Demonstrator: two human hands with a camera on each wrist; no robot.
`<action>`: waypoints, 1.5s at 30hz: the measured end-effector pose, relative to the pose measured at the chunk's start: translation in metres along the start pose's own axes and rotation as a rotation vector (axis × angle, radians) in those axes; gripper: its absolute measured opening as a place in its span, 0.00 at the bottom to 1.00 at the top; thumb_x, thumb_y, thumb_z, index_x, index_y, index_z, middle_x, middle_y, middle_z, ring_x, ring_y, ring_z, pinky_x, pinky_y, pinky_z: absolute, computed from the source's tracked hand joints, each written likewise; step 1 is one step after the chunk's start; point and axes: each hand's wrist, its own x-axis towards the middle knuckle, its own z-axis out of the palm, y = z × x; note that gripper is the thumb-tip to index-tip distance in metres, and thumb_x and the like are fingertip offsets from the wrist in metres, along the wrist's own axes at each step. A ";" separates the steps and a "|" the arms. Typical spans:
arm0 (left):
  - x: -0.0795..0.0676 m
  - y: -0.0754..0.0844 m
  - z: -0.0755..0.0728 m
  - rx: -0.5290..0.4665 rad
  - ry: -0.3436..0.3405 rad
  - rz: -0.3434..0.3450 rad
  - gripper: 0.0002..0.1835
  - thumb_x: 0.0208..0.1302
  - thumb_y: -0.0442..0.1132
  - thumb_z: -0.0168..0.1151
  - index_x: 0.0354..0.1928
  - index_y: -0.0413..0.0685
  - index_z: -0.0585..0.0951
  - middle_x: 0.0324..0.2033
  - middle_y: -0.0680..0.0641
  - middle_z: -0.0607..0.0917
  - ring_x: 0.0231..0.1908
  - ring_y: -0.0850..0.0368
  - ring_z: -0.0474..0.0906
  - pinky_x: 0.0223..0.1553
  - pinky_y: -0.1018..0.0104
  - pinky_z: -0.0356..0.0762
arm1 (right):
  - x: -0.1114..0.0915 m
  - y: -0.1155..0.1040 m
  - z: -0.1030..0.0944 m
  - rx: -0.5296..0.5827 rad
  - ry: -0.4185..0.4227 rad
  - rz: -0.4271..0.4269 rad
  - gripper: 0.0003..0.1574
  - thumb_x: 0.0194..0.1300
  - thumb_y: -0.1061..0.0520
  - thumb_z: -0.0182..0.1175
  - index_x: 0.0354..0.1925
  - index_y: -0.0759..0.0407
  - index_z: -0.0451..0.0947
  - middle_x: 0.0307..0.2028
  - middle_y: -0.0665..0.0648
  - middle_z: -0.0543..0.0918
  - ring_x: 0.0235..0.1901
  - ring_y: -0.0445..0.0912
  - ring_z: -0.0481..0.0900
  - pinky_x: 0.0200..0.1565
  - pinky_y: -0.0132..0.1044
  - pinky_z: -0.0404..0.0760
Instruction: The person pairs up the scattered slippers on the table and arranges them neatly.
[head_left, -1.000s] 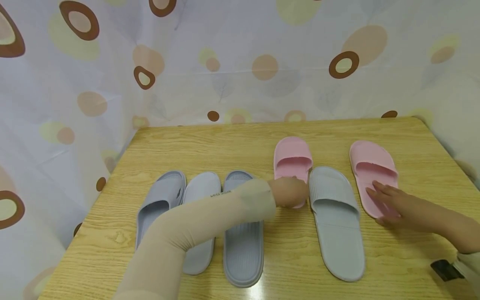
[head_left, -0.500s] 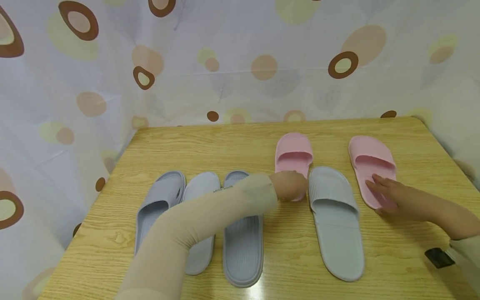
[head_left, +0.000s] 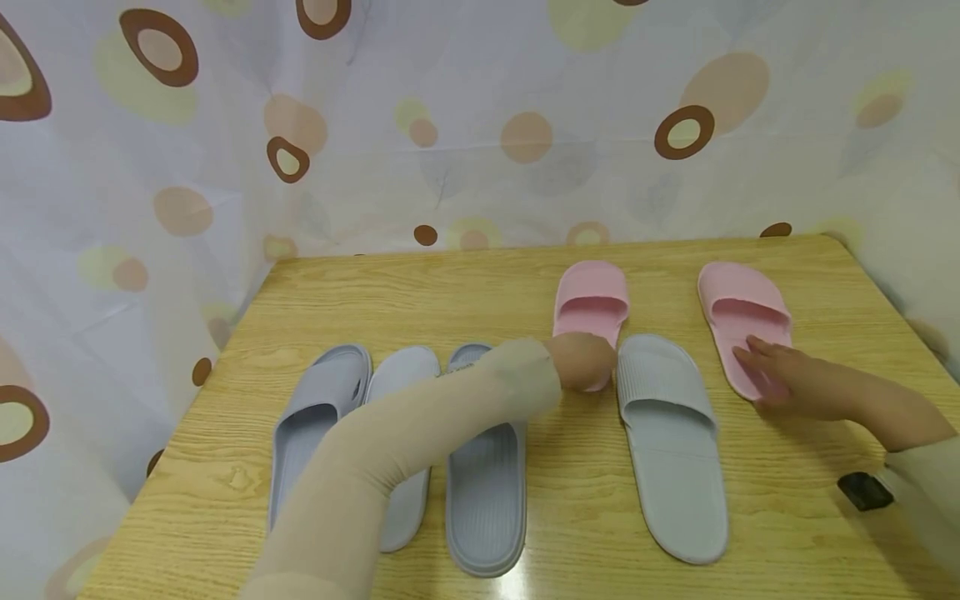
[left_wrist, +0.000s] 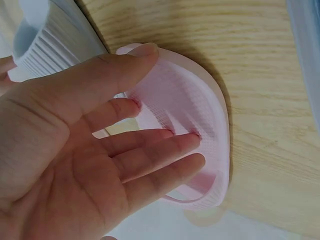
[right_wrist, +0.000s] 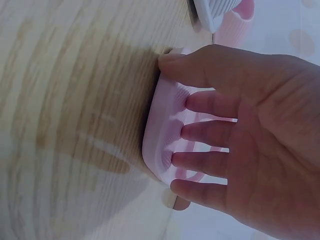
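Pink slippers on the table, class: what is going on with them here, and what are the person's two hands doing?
A person has one hand on each pink slipper. The left hand presses straight fingers on the heel of the left pink slipper, beside a grey slipper. The right hand lies flat on the right pink slipper, thumb against its edge. Both slippers lie on the wooden table, apart from each other. Three more grey slippers lie side by side on the left.

Six slippers on the wooden table (head_left: 420,292): two pink slippers, one (head_left: 592,304) mid-table and one (head_left: 742,312) to the right, plus four grey-blue slippers (head_left: 671,442) in front. Two hands, the left hand (head_left: 583,362) and the right hand (head_left: 787,379).
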 end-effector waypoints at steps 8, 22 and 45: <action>0.011 -0.010 0.000 -0.064 0.014 -0.005 0.16 0.73 0.43 0.44 0.48 0.52 0.82 0.42 0.53 0.82 0.41 0.60 0.74 0.51 0.64 0.72 | 0.007 0.004 -0.006 -0.026 -0.025 0.021 0.40 0.54 0.64 0.68 0.58 0.85 0.63 0.57 0.89 0.60 0.56 0.79 0.62 0.53 0.68 0.65; 0.021 -0.017 -0.006 -0.067 0.026 0.006 0.14 0.71 0.40 0.44 0.43 0.50 0.82 0.40 0.52 0.81 0.39 0.59 0.74 0.47 0.65 0.72 | 0.019 0.014 -0.016 -0.014 -0.084 0.055 0.39 0.54 0.67 0.65 0.58 0.88 0.61 0.58 0.91 0.57 0.57 0.80 0.59 0.55 0.69 0.63; 0.029 -0.029 -0.013 -0.013 0.056 0.072 0.12 0.70 0.40 0.49 0.48 0.51 0.81 0.45 0.52 0.82 0.42 0.59 0.75 0.52 0.66 0.72 | 0.040 0.023 -0.031 0.027 -0.138 0.131 0.43 0.54 0.66 0.64 0.61 0.87 0.57 0.60 0.90 0.52 0.59 0.80 0.55 0.58 0.69 0.58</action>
